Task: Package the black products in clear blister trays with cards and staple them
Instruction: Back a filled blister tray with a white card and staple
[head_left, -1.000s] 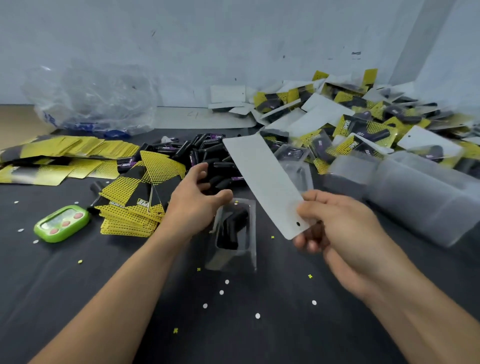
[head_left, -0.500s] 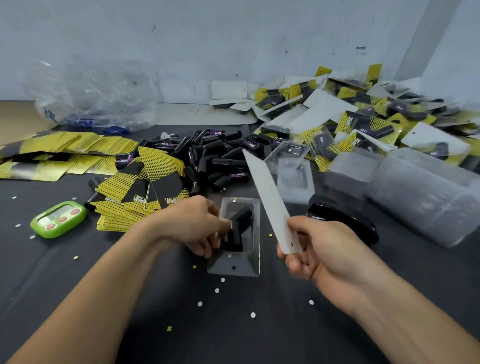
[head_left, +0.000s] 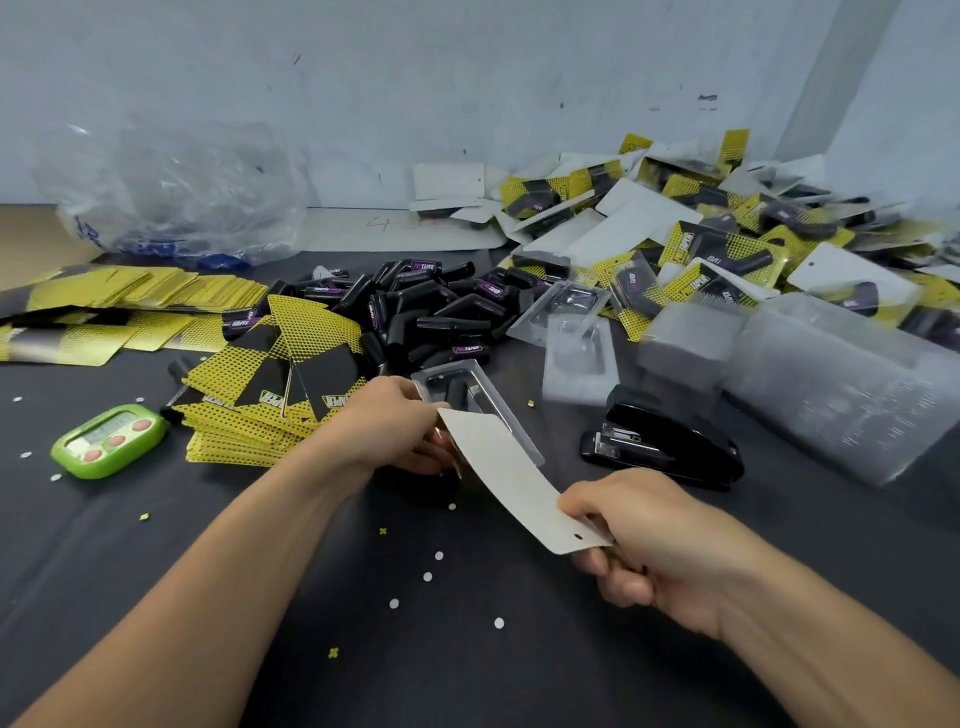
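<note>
A dark cloth-covered table (head_left: 156, 597) fills the view. At its far right lies a broad heap of finished packs (head_left: 727, 244), and a crumpled clear plastic bag (head_left: 171, 192) sits at the far left against the wall. Stacks of empty clear trays (head_left: 841, 384) lie on their sides at the right. Yellow cards (head_left: 130, 306) fan across the left, near a pile of loose black products (head_left: 431, 312) at the centre. A black stapler (head_left: 670, 441) rests just beyond the right hand (head_left: 649, 540), which pinches the near, hole-punched end of a white card (head_left: 514, 483), thumb on top. The card's far end lies over a clear blister tray (head_left: 498, 410), which the left hand (head_left: 395, 426) grips at its left edge with curled fingers. A green timer (head_left: 109, 441) sits at the left. One black product (head_left: 457, 392) lies in the tray. Small paper dots (head_left: 498, 622) speckle the cloth.
</note>
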